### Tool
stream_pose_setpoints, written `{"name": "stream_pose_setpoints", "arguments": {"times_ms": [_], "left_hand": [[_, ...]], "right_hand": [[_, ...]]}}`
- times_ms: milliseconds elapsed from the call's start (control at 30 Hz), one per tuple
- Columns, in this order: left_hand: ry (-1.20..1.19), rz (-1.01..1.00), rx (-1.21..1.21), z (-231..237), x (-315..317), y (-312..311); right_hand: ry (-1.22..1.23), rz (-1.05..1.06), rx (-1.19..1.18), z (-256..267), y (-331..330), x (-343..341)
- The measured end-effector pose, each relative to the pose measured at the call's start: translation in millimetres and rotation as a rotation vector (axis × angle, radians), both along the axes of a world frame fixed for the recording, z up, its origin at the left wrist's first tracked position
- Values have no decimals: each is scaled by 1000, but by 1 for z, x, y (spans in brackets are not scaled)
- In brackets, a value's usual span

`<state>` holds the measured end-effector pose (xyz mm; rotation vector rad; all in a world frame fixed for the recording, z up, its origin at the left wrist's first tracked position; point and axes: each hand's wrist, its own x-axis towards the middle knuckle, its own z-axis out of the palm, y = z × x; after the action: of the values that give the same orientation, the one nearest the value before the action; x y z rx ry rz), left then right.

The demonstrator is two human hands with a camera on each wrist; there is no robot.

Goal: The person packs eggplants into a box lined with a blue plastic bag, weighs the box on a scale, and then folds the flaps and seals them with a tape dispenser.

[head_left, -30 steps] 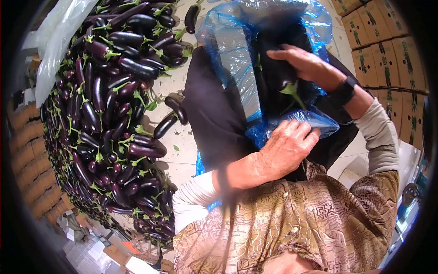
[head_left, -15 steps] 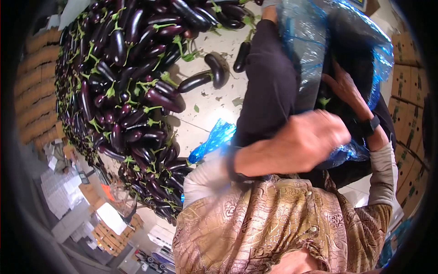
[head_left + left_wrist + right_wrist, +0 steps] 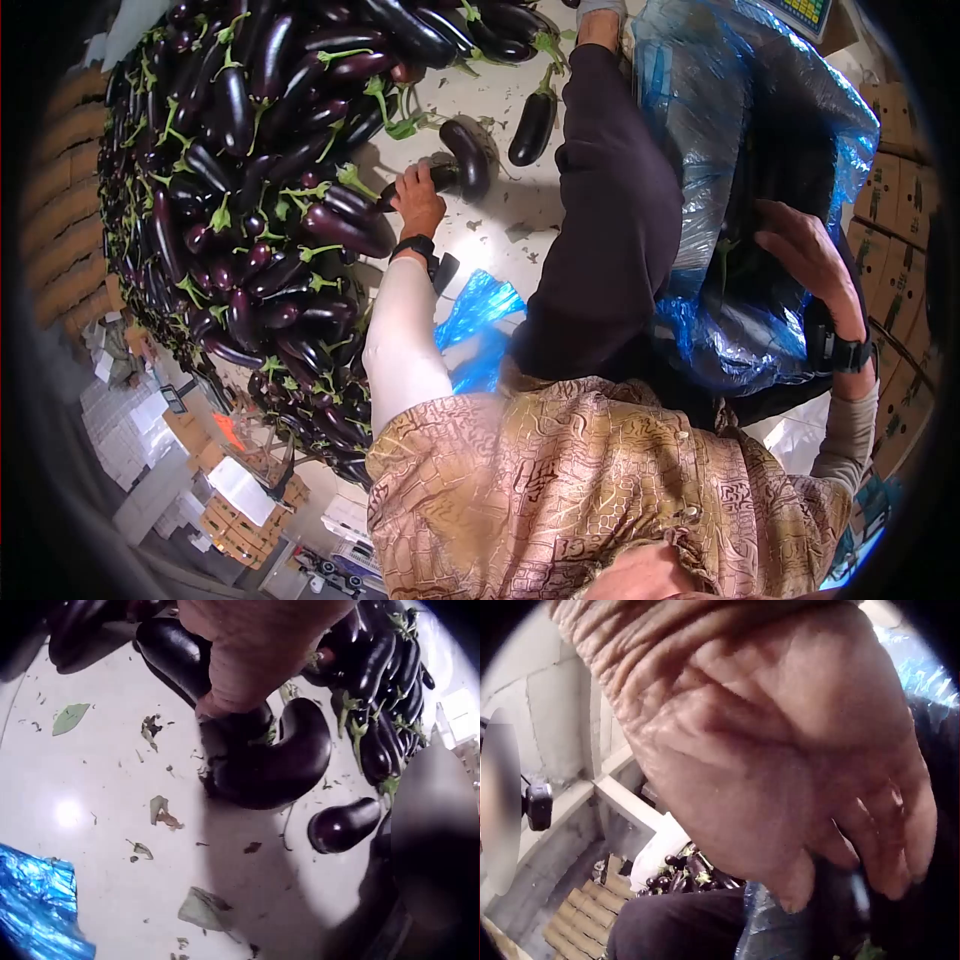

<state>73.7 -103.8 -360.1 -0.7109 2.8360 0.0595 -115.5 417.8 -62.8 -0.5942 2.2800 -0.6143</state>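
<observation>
On the floor beside the pile, my left hand point(image 3: 418, 208) grips a dark purple eggplant point(image 3: 171, 656), with the thumb along its near side and the other fingers over it. A curved eggplant point(image 3: 466, 160) lies right against its end, and another eggplant point(image 3: 533, 125) is a little farther off. My right hand point(image 3: 808, 255) reaches into a box lined with blue plastic film point(image 3: 690, 170) between my legs. Its fingers lie loosely extended over dark eggplants, where a green stem point(image 3: 728, 246) shows; deep shadow hides most of the contents.
A large heap of eggplants point(image 3: 250, 180) spreads over the floor on the left. Crumpled blue film point(image 3: 478, 305) lies by my left thigh. Stacked cartons point(image 3: 905, 220) stand at the right, and a scale with a keypad point(image 3: 805, 12) at the far right. Leaf scraps dot the floor.
My left hand has left the film at the box's near edge and swung left to an eggplant on the floor. The right hand stays in the box. The head view has turned left.
</observation>
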Motion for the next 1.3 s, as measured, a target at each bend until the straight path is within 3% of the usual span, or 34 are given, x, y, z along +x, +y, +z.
{"name": "stream_pose_setpoints", "arguments": {"times_ms": [33, 100, 167, 267, 367, 433, 500, 567, 733, 800, 833, 900, 933, 1033, 1100, 1167, 1233, 1267, 1300], "left_hand": [[-4, -1, 6, -3, -4, -1], [-174, -12, -80, 0, -14, -2], [-164, -77, -137, 10, -7, 6], [-161, 68, 71, 23, 20, 21], [-430, 561, 457, 11, 66, 5], [-8, 1194, 1164, 23, 116, 16], [337, 1222, 1558, 53, 136, 26], [546, 980, 1700, 92, 131, 36], [646, 601, 1728, 186, 58, 50], [748, 418, 1562, 232, 21, 67], [758, 322, 1480, 258, 0, 80], [702, 57, 1269, 316, -37, 110], [782, -54, 1194, 331, -52, 129], [845, -707, 857, 355, -98, 162], [748, -1011, 711, 379, -123, 208], [790, -1215, 592, 368, -142, 256], [870, -1323, 627, 351, -154, 302], [920, -1297, 663, 340, -157, 324], [970, -1273, 701, 329, -156, 343]], "right_hand": [[-136, -44, -5, 12, -7, -1], [-124, -67, -84, 10, -1, -1], [-130, -107, -125, 16, 0, -3], [-93, -72, -120, 15, 2, -1], [-153, -98, -101, 13, 0, 4], [-186, -88, -109, 13, -1, 7], [-219, -74, -118, 13, 0, 7], [-210, -90, -121, 11, 3, 5], [-132, -147, -166, 18, 4, 11], [-173, -145, -228, 30, 10, 17], [-199, -282, -262, 24, 21, 23], [-212, -343, -251, 49, 22, 23], [-188, -393, -231, 54, 33, 20], [-172, -314, -291, 59, 41, 11], [-351, -511, -535, 66, 27, 9], [-394, -607, -656, 63, 21, 15], [-731, -670, -973, 48, 21, 9], [-772, -625, -1157, 28, 31, 4], [-604, -675, -880, 75, 18, 18]]}}
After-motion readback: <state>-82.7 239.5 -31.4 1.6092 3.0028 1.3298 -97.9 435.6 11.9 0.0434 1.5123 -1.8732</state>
